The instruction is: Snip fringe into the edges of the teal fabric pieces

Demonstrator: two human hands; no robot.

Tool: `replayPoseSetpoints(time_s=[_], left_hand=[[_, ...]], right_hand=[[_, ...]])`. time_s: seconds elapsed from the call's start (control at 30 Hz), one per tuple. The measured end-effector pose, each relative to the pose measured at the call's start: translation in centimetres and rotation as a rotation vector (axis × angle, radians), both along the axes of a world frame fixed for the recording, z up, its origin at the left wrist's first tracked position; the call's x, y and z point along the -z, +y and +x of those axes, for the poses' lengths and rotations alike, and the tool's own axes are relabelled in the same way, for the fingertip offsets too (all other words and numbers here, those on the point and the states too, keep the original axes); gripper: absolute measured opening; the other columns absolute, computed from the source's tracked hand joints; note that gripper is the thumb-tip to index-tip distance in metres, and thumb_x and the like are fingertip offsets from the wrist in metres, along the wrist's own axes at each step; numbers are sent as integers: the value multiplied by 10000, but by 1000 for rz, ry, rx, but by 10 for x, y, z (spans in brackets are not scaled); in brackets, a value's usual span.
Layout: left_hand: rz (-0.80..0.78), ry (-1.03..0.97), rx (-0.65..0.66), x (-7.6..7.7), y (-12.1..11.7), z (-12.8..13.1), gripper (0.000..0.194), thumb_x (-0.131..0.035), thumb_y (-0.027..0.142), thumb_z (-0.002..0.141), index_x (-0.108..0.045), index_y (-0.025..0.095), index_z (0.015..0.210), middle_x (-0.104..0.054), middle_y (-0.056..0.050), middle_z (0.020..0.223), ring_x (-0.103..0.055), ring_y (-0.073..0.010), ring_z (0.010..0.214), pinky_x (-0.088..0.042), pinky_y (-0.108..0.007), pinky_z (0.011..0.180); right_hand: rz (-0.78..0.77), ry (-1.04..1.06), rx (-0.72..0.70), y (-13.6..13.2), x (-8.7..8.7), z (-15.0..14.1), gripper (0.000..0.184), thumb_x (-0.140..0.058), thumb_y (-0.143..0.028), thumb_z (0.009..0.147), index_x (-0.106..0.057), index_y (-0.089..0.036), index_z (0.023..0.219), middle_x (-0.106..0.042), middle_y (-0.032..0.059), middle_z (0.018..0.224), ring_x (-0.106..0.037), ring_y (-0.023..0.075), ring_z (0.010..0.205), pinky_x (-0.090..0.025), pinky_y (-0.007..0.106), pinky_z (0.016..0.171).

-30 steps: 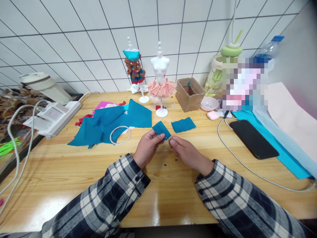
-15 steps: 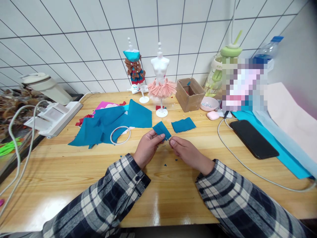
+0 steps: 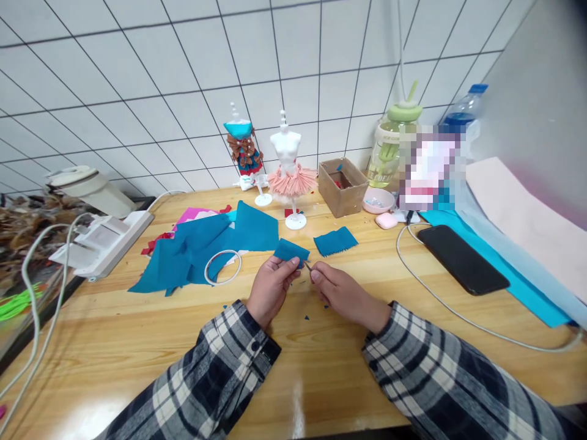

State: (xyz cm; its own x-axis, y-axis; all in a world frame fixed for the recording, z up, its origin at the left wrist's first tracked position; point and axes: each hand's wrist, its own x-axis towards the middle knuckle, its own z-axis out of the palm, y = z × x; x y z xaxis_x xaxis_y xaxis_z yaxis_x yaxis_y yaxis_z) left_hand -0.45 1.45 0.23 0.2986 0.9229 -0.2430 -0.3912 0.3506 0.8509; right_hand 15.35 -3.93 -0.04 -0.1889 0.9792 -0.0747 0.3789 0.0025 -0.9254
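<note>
Between the thumb and fingers of my left hand (image 3: 272, 289) is a small folded piece of blue crepe paper (image 3: 291, 249). My right hand (image 3: 340, 291) is closed round a small pointed metal tool (image 3: 307, 266), mostly hidden by the fingers. The tool's tip is at the right edge of the held piece. Just beyond my right hand lies a second blue piece (image 3: 335, 241), its near edge cut into a fringe. Tiny blue scraps (image 3: 307, 318) are scattered on the wood below my hands.
Large blue sheets (image 3: 202, 244) and a white ring (image 3: 223, 267) lie left. Behind stand a mini mannequin in a pink skirt (image 3: 292, 181), a dressed one (image 3: 244, 146), and a cardboard box (image 3: 343, 187). On the right are a phone (image 3: 463, 259), a cable and a green-lidded bottle (image 3: 395, 143).
The view has tilted, so the scene sits a little lower in frame. The held blue piece has turned flatter, and the tool's tip has drawn slightly away from it.
</note>
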Motion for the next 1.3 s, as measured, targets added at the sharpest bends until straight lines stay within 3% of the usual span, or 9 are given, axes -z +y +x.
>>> replayPoseSetpoints(time_s=[0.3, 0.5, 1.3], left_hand=[[18, 9, 73, 3, 2, -3, 190, -821, 250, 681, -700, 150, 788, -725, -28, 813, -651, -124, 766, -518, -239, 747], [57, 11, 129, -2, 0, -2, 155, -797, 244, 707, -701, 150, 784, -726, -32, 803, -646, -132, 748, -509, -258, 752], [20, -20, 85, 0, 2, -1, 186, -823, 214, 679, -704, 133, 796, -730, -27, 811, -644, -117, 769, -511, -231, 764]], right_hand=[[-64, 83, -62, -1, -2, -4, 241, -291, -430, 1019, -378, -237, 904, -628, -39, 685, -542, 97, 450, -401, 226, 466], [-81, 146, -70, -1, -2, -7, 247, -282, -441, 1019, -391, -231, 948, -630, -39, 721, -547, 83, 438, -423, 206, 437], [-16, 147, -21, 0, 3, -10, 255, -276, -391, 1026, -372, -235, 849, -579, -53, 635, -490, 90, 445, -378, 226, 484]])
